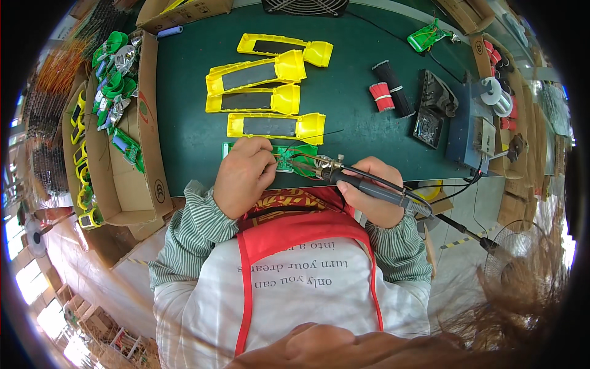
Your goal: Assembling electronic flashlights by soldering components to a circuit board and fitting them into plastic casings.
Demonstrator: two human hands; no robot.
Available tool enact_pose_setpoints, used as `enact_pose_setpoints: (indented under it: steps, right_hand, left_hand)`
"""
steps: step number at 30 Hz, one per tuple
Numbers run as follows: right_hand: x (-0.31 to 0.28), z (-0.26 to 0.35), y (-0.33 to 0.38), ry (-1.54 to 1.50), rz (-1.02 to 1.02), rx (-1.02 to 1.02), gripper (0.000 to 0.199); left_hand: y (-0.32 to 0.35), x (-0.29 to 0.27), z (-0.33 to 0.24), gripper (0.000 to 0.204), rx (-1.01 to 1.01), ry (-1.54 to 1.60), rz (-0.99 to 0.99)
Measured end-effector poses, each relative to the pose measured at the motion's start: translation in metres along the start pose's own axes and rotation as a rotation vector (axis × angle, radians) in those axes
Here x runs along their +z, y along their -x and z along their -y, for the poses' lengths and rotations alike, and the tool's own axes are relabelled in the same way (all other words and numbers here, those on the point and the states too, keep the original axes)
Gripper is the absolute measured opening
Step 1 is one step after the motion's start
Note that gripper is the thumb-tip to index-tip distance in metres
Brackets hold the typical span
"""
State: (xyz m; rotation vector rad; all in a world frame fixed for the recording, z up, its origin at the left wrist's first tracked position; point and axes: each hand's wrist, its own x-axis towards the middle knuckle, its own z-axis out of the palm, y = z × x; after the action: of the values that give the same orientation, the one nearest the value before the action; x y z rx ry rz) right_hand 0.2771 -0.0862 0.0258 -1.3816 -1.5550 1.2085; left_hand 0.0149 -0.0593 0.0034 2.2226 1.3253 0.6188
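Dark-green tabletop [350, 80] bears a long green circuit board [284, 164] near its front; the right hand [377, 210] grips a grey pen-shaped soldering iron [370, 188], whose slip could burn the left hand [245, 176], its grip unclear.

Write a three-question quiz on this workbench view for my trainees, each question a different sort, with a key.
1. Multiple choice: Which tool does the right hand hold?
a) screwdriver
b) soldering iron
c) pliers

2. True or false: On the green tabletop, the red wire bundle lies to the right of the yellow plastic housings.

3. Count: How many yellow plastic housings can be seen on the green tabletop?

Key:
1. b, soldering iron
2. True
3. Four
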Motion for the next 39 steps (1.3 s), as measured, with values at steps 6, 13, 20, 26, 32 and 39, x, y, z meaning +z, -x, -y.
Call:
enact_pose_setpoints:
  steps: [6,13,20,26,32,39]
  right_hand:
    - [0.002,-0.003,-0.004,0.001,0.036,0.004,0.016]
    - [0.007,0.000,-0.007,-0.014,0.034,0.001,0.017]
    - [0.005,0.005,-0.010,-0.032,0.060,0.055,0.018]
    - [0.008,0.012,-0.011,0.115,0.083,-0.029,0.015]
    - [0.010,0.014,-0.015,0.169,0.063,-0.168,0.017]
    - [-0.001,0.016,-0.010,0.038,0.052,-0.054,0.018]
  left_hand:
    - [-0.005,-0.003,-0.001,0.011,0.064,-0.004,0.001]
    - [-0.005,-0.004,0.001,0.010,0.074,0.001,0.014]
    - [-0.005,-0.004,0.003,0.009,0.078,0.008,0.026]
    - [-0.005,-0.007,0.003,0.012,0.055,0.005,0.061]
    - [-0.005,-0.007,0.004,0.012,0.055,0.004,0.062]
    - [-0.004,-0.007,0.005,0.012,0.067,0.022,0.062]
